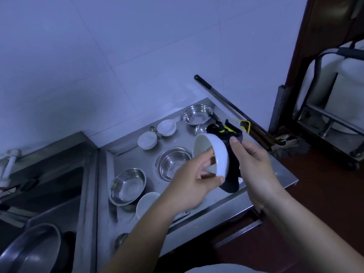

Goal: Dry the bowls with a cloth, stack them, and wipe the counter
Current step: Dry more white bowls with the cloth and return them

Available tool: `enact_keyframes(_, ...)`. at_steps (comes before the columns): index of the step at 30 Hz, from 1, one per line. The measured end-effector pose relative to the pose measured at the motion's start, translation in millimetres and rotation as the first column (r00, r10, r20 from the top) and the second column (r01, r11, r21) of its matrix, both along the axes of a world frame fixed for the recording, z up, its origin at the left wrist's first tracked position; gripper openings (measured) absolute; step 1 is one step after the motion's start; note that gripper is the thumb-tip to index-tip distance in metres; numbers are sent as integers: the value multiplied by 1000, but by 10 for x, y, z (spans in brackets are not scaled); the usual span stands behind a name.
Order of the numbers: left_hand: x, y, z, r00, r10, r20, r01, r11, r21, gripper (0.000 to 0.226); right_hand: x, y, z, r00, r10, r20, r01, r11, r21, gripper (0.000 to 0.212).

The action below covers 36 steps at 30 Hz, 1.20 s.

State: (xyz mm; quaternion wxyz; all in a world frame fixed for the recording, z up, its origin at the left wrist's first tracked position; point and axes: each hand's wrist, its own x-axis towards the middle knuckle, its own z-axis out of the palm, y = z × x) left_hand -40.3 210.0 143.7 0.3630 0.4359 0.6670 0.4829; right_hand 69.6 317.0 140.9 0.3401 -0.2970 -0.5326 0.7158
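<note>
My left hand (194,181) grips a white bowl (218,153) tilted on its side above the steel counter (256,192), thumb on the rim and fingers inside. My right hand (254,160) holds a dark cloth with yellow-green trim (229,134) against the bowl's outer side. On the counter stand three steel bowls (127,186), (172,163), (197,114). Two small white bowls (147,140), (167,127) sit near the wall. Another white bowl (146,203) lies partly under my left forearm.
A sink (47,192) lies to the left with a large steel pan (33,251) at its near end. A long dark handle (232,109) leans against the tiled wall behind the counter. A metal cart (331,119) stands at the right on the dark floor.
</note>
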Motion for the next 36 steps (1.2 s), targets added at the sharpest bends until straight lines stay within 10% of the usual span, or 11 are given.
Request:
enact_keyframes(9,-74,91,39,756,400,517,-483,875,30,8,-201,-346,-265,993,108,-39,-97,972,212,24)
enact_keyframes(20,-411,-31,-24,127,362,924,-712,681,-169,11,-306,-481,-763,992,-106,75,22,709,705,65)
enact_keyframes(26,-534,-267,-106,-45,303,952,-677,692,-252,10,-523,-357,-889,981,-124,152,18,830,558,50)
enact_keyframes(30,-731,-553,-367,167,503,848,-524,774,-356,23,-679,-342,-917,952,-113,284,-9,918,396,10)
enact_keyframes(36,-1158,-1262,-617,581,684,441,-623,722,-300,41,-944,-424,-909,911,83,404,-19,987,-159,17)
